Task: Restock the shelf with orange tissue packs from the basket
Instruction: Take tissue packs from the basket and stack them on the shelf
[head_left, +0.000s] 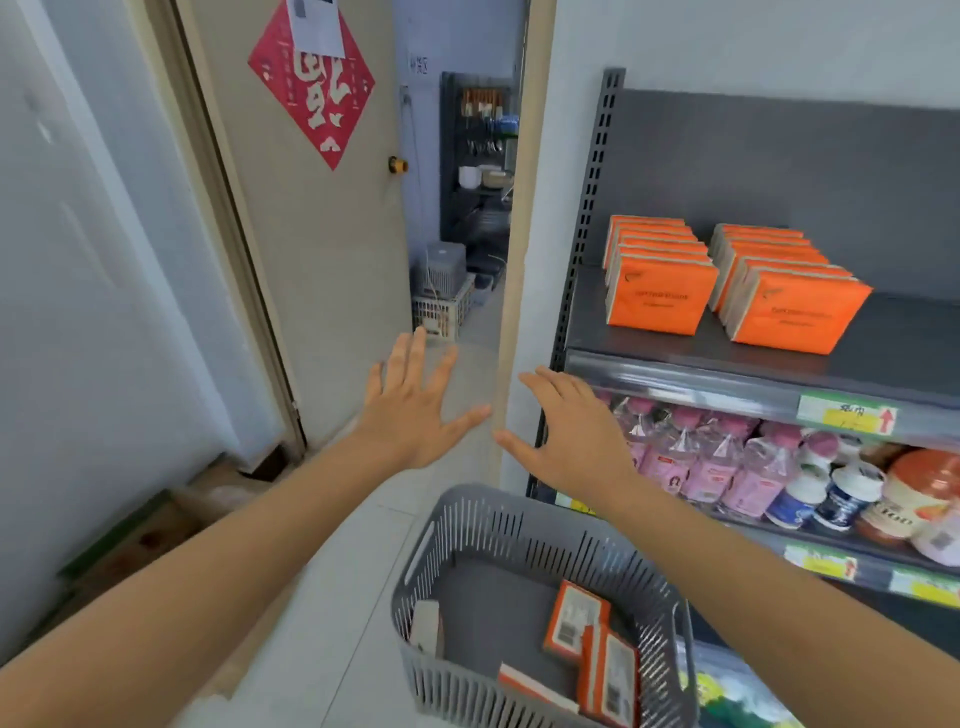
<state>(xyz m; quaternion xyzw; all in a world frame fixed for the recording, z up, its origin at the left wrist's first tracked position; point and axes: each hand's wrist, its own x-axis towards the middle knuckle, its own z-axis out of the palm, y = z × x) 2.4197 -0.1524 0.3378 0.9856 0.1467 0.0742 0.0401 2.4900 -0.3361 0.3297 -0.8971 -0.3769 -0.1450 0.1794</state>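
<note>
Hovering hands (410, 415) (566, 436) spread, apparently empty.

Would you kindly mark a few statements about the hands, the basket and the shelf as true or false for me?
1. The left hand and the right hand are both open and hold nothing. True.
2. The grey basket is empty. False: a few orange tissue packs lie in it.
3. Two rows of orange packs stand on the upper shelf. True.
4. Below that shelf sit more tissue packs. False: bottles and jars sit there.
</note>
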